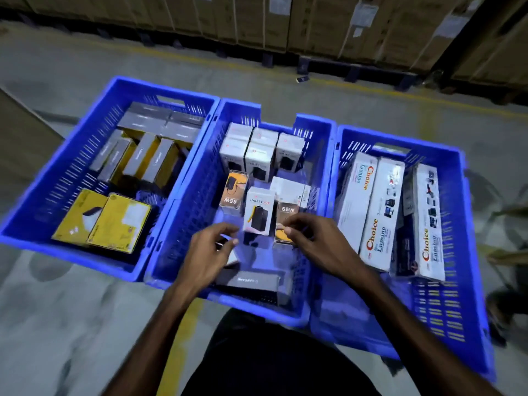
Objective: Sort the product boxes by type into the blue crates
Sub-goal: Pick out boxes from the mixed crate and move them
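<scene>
Three blue crates stand side by side. The left crate (43,195) holds grey and yellow boxes (120,224). White boxes (258,155) fill the back of the middle crate (200,195), with an upright white box (258,210) and two orange 65W boxes (233,192) in front. The right crate (463,195) holds long white Choice boxes (380,212). My left hand (208,252) is over the middle crate, fingers curled on a small box that it mostly hides. My right hand (320,241) pinches the near orange 65W box (285,221). A grey box (248,281) lies below my left hand.
The crates rest on a grey concrete floor with yellow lines (371,90). Stacked cardboard cartons on pallets (314,24) line the far side. A small object (303,79) lies on the floor behind the crates. My dark-clothed legs (271,361) are at the bottom.
</scene>
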{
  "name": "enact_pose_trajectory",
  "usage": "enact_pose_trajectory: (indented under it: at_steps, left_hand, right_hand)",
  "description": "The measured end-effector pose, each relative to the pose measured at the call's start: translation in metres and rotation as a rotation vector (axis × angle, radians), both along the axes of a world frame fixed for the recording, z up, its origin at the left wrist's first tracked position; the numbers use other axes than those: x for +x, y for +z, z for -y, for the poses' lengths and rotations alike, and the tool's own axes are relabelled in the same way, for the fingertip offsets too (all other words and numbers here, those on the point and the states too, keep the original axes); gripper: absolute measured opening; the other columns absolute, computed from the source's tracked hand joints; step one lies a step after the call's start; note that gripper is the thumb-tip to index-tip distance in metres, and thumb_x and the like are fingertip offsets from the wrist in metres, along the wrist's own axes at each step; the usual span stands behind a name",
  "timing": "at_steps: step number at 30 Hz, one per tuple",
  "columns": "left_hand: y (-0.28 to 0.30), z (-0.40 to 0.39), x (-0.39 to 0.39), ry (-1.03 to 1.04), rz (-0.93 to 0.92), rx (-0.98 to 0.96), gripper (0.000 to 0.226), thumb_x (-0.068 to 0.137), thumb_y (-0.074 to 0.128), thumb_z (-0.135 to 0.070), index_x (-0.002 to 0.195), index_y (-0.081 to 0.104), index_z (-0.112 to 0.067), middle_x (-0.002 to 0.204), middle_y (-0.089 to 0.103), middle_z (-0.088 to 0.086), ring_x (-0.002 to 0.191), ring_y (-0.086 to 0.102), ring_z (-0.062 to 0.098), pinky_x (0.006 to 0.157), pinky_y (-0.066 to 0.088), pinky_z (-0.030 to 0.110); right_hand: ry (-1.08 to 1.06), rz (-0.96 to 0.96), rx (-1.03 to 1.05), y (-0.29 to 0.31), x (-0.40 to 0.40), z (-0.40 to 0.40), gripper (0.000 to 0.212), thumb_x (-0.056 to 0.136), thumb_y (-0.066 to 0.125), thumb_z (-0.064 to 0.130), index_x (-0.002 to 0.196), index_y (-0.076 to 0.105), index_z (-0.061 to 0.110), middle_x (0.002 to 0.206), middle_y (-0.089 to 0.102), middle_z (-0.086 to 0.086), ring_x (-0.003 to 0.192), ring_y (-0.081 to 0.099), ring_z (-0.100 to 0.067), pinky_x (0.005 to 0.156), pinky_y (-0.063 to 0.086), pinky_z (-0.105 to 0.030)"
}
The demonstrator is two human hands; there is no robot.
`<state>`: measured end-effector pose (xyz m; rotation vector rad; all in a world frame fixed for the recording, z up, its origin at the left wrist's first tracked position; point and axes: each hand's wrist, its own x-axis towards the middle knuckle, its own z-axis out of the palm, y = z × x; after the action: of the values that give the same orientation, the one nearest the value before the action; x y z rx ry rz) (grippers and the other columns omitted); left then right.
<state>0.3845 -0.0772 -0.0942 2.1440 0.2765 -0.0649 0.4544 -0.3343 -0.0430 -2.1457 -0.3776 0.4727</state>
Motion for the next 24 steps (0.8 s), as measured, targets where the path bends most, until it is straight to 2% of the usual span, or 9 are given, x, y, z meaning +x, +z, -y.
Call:
enact_pose_trajectory:
  at_steps: [3,5,10,12,14,16,18,21,24]
  left_hand:
    - [-0.008,-0.027,0.005,-0.03,-0.028,0.032,0.026,0.094,0.072,-0.005,0.112,0.075,-0.023,0.102,0.075,-0.012,0.088,0.068,-0.004,0.076,0.049,0.01]
    - [-0.013,-0.042,0.006,-0.042,-0.05,0.046,0.03,0.094,0.069,0.0,0.115,0.075,-0.019,0.105,0.075,-0.008,0.095,0.069,0.001,0.081,0.053,0.015]
    - [-0.018,-0.064,0.017,-0.108,-0.088,0.086,0.039,0.09,0.066,0.009,0.121,0.073,-0.014,0.108,0.074,-0.004,0.095,0.07,0.011,0.088,0.055,0.027]
    - [-0.02,-0.064,0.025,-0.211,-0.125,0.115,0.046,0.087,0.062,0.012,0.126,0.071,-0.012,0.114,0.073,0.0,0.096,0.073,0.016,0.085,0.057,0.03]
    - [-0.024,-0.061,0.03,-0.342,-0.195,0.148,0.056,0.084,0.058,0.014,0.132,0.067,-0.013,0.126,0.07,0.003,0.107,0.071,0.021,0.087,0.059,0.034]
    - [-0.029,-0.06,0.032,-0.431,-0.254,0.193,0.06,0.085,0.064,0.01,0.139,0.063,-0.018,0.137,0.065,0.003,0.119,0.064,0.022,0.096,0.058,0.038]
    - [-0.034,-0.059,0.031,-0.46,-0.269,0.21,0.059,0.088,0.067,0.001,0.141,0.061,-0.023,0.139,0.063,0.002,0.121,0.061,0.02,0.1,0.054,0.035]
    - [-0.035,-0.059,0.023,-0.418,-0.24,0.191,0.047,0.093,0.073,-0.012,0.137,0.064,-0.026,0.132,0.067,0.0,0.113,0.063,0.015,0.096,0.052,0.03]
    - [-0.026,-0.062,0.014,-0.283,-0.138,0.151,0.031,0.094,0.074,-0.02,0.124,0.07,-0.029,0.116,0.073,-0.007,0.098,0.069,0.007,0.092,0.057,0.033]
  right_hand:
    - [0.023,0.009,-0.101,-0.005,-0.008,-0.008,0.019,0.1,0.066,0.034,0.112,0.073,0.022,0.094,0.075,0.011,0.078,0.068,0.003,0.072,0.051,-0.018]
    - [0.081,0.007,-0.181,-0.011,-0.016,-0.017,0.022,0.098,0.068,0.035,0.116,0.072,0.023,0.096,0.075,0.01,0.076,0.065,0.006,0.069,0.047,-0.015]
    - [0.217,-0.071,-0.332,-0.036,-0.032,-0.045,0.035,0.094,0.07,0.034,0.126,0.067,0.02,0.106,0.074,0.003,0.091,0.068,-0.014,0.083,0.055,-0.037]
    - [0.275,-0.082,-0.399,-0.048,-0.035,-0.054,0.041,0.092,0.072,0.036,0.13,0.065,0.022,0.115,0.071,0.001,0.101,0.068,-0.019,0.089,0.055,-0.042]
    - [0.346,-0.084,-0.505,-0.056,-0.037,-0.061,0.05,0.091,0.073,0.034,0.137,0.059,0.026,0.13,0.064,0.0,0.118,0.063,-0.024,0.095,0.053,-0.042]
    - [0.441,-0.059,-0.65,-0.06,-0.04,-0.069,0.056,0.092,0.071,0.033,0.144,0.051,0.029,0.144,0.053,-0.001,0.131,0.054,-0.027,0.097,0.05,-0.045]
    - [0.543,-0.023,-0.786,-0.063,-0.043,-0.074,0.055,0.096,0.065,0.029,0.147,0.045,0.029,0.144,0.048,-0.006,0.131,0.052,-0.034,0.095,0.05,-0.05]
    - [0.623,-0.029,-0.925,-0.067,-0.047,-0.079,0.057,0.098,0.062,0.025,0.148,0.037,0.021,0.14,0.049,-0.014,0.125,0.056,-0.039,0.093,0.048,-0.052]
    - [0.587,-0.006,-0.94,-0.064,-0.046,-0.076,0.048,0.099,0.058,0.024,0.143,0.04,0.015,0.137,0.055,-0.014,0.121,0.062,-0.041,0.09,0.05,-0.053]
